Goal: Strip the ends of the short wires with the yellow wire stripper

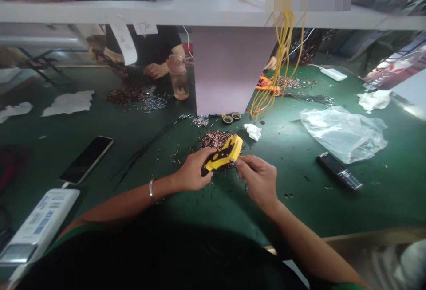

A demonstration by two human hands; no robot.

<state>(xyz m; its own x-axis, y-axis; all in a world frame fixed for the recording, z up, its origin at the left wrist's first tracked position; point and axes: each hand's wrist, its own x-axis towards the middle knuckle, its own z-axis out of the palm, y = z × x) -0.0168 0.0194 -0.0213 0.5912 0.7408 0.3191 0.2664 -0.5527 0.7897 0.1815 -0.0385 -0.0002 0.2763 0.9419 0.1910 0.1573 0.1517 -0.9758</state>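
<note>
My left hand (193,171) is wrapped round a yellow and black hand tool (223,154), held tilted over the green table. My right hand (258,177) is at the tool's right end, its thumb and index finger pinched together; what they hold, if anything, is too small to make out. Beneath and behind the tool lies a pile of small copper-coloured pieces (213,139). Just past it are a small heap of silvery pieces (200,120), two round rings (227,119) and a crumpled white tissue (253,131).
A phone (87,160) and a power strip (41,223) lie left. At right are a clear plastic bag (346,132) and a keypad phone (339,171). Yellow wires (282,59) hang from the shelf (213,13). Another person's hand (156,71) is beyond, near a bottle (179,81).
</note>
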